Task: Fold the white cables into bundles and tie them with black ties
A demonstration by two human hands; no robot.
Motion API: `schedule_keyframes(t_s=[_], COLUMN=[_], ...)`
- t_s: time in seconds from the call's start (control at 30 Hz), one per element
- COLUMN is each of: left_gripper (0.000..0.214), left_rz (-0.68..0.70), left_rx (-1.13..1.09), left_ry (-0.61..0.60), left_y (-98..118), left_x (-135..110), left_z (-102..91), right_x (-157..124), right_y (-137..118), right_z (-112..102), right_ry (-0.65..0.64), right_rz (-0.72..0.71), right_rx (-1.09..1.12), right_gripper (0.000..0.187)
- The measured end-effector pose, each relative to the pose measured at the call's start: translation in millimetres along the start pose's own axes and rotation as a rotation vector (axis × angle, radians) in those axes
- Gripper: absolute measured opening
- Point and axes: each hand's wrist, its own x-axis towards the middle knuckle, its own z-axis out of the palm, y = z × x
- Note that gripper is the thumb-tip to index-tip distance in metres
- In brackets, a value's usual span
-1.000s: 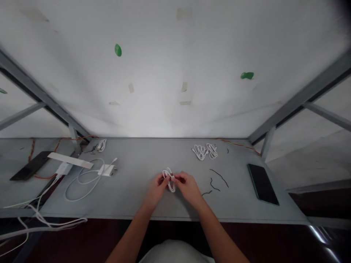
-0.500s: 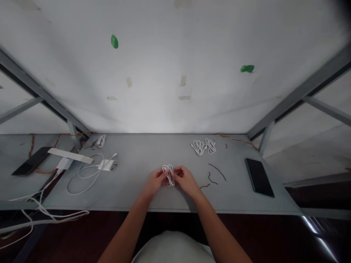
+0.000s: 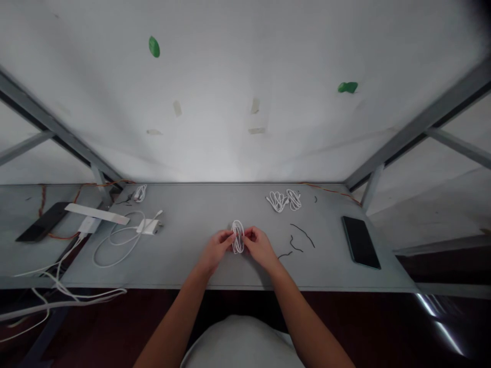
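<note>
A coiled white cable [image 3: 238,237] is held upright between my two hands, near the middle of the grey shelf [image 3: 184,225]. My left hand [image 3: 217,250] pinches the coil's left side with thumb and fingers. On the opposite side, my right hand [image 3: 259,246] grips it with closed fingertips. Several black twist ties [image 3: 303,235] lie loose to the right of my right hand. Farther back are two more coiled white cables, one fanned out [image 3: 277,201] and one narrower [image 3: 294,200]. The cable's plugs are hard to make out.
A dark phone [image 3: 361,242] lies at the right. Leftward sit a white charger [image 3: 149,226] with a looped cable, a small cable bundle [image 3: 140,193], a white power strip [image 3: 97,213] and another dark phone [image 3: 44,222]. Metal posts [image 3: 372,191] frame the shelf, with a white wall [image 3: 215,158] behind.
The coil has been turned and now shows as a neater, narrower oval between my fingers. My hands stay in nearly the same place. The whole view has shifted slightly.
</note>
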Motion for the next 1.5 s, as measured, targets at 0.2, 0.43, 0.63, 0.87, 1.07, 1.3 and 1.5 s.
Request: schedule_keyframes(t_s=[0.2, 0.43, 0.63, 0.87, 1.07, 1.3, 1.5], left_gripper=[0.039, 0.041, 0.026, 0.022, 0.02, 0.019, 0.044], left_rz=[-0.031, 0.045, 0.21, 0.168, 0.094, 0.058, 0.008], left_rx=[0.013, -0.019, 0.296, 0.672, 0.647, 0.529, -0.044], left_ry=[-0.037, 0.026, 0.17, 0.355, 0.274, 0.189, -0.071], left_y=[3, 1, -5, -7, -10, -7, -2], left_x=[-1, -2, -1, 11, 23, 20, 3], left_z=[-0.6, 4.1, 2.0, 0.2, 11.7, 28.1, 35.3], right_x=[-1, 0, -3, -13, -1, 8, -2], right_y=[-4, -2, 2, -2, 6, 14, 4], right_z=[-8, -13, -16, -28, -17, -14, -17], right_ry=[-0.025, -0.049, 0.118, 0.3, 0.152, 0.156, 0.041], right_rz=[0.069, 0.102, -0.007, -0.315, -0.203, -0.016, 0.014], right_rx=[0.198, 0.194, -0.102, -0.642, -0.631, -0.294, 0.101], right_gripper=[0.029, 0.051, 0.07, 0.024, 0.011, 0.014, 0.033])
